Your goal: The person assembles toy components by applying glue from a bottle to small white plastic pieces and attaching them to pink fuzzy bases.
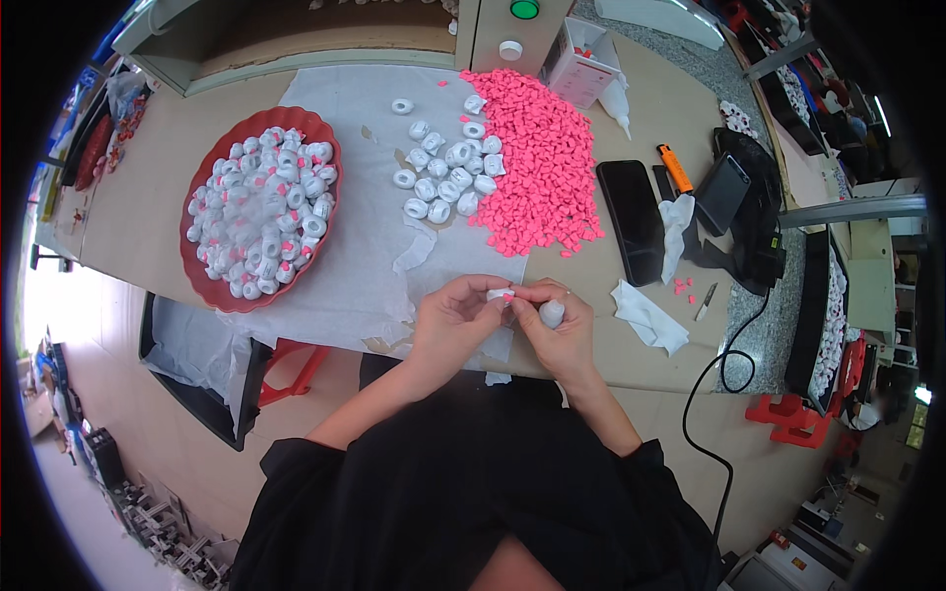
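Note:
In my left hand (451, 320), a small white piece (498, 293) is pinched between thumb and fingers. A pink bit (508, 296) sits against it, where the fingertips of my right hand (564, 340) meet it. The rounded end of a white squeeze bottle (552, 313) sticks out of my closed right hand; its tip is hidden. Beyond my hands lie a loose group of white ring-shaped pieces (448, 172) and a large heap of small pink pieces (542, 167).
At left, a red scalloped bowl (187, 246) holds many white pieces with pink bits. To the right lie a black phone (631, 222), an orange lighter (675, 167), crumpled tissue (650, 317) and a small blade (706, 301). A white box (579, 64) and nozzle bottle (616, 101) stand farther back.

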The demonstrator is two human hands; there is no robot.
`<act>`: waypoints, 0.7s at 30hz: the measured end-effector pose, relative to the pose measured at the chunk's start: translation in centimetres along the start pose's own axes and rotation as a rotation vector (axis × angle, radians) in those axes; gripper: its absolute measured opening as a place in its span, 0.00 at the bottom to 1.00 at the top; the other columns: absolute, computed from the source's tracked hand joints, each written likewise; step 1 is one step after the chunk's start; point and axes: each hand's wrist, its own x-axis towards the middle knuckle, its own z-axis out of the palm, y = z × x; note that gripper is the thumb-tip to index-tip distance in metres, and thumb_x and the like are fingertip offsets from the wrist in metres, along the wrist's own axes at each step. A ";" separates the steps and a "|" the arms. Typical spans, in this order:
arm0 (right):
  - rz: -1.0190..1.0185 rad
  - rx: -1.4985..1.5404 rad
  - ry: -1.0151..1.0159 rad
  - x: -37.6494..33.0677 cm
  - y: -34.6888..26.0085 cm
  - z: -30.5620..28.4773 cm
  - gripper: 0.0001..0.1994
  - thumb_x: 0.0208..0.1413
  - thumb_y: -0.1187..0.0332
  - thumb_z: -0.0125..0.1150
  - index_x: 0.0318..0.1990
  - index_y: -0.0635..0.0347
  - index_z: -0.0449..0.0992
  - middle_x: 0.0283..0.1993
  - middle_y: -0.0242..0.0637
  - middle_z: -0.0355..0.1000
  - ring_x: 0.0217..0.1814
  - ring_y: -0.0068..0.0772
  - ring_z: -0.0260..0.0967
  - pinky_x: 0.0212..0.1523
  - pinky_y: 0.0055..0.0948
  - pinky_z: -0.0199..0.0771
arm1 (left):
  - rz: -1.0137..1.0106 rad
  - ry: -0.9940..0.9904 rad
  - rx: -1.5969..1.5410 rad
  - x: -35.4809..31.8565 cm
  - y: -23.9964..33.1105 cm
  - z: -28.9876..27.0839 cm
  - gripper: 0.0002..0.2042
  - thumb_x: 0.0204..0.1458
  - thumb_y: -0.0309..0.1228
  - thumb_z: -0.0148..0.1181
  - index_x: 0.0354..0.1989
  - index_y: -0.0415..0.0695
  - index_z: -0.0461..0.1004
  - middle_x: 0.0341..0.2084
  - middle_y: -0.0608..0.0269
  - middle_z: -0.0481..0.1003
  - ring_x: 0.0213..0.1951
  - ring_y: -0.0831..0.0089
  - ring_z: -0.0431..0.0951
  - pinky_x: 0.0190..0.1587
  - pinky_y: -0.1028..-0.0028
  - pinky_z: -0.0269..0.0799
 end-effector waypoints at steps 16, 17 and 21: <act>-0.027 -0.017 -0.008 -0.1 0.4 0.1 0.04 0.42 0.82 0.54 0.29 0.66 0.71 0.25 0.35 0.67 0.27 0.22 0.64 0.28 0.19 0.63 | 0.025 0.022 0.028 0.0 -0.3 0.0 0.08 0.47 0.18 0.48 0.37 0.35 0.68 0.29 0.64 0.72 0.30 0.83 0.71 0.35 0.83 0.68; -0.003 0.019 -0.011 -0.1 0.6 0.0 0.05 0.43 0.81 0.54 0.29 0.66 0.71 0.26 0.34 0.67 0.28 0.21 0.64 0.29 0.19 0.63 | 0.027 0.020 0.030 0.1 -0.3 0.1 0.08 0.47 0.18 0.48 0.37 0.35 0.68 0.29 0.64 0.72 0.30 0.83 0.71 0.35 0.83 0.68; 0.065 0.165 -0.008 -0.2 0.6 -0.1 0.05 0.45 0.80 0.54 0.31 0.66 0.72 0.28 0.33 0.67 0.29 0.19 0.64 0.30 0.17 0.64 | -0.022 0.015 -0.055 0.1 -0.1 0.0 0.08 0.49 0.21 0.49 0.38 0.35 0.67 0.30 0.61 0.72 0.29 0.80 0.71 0.35 0.80 0.68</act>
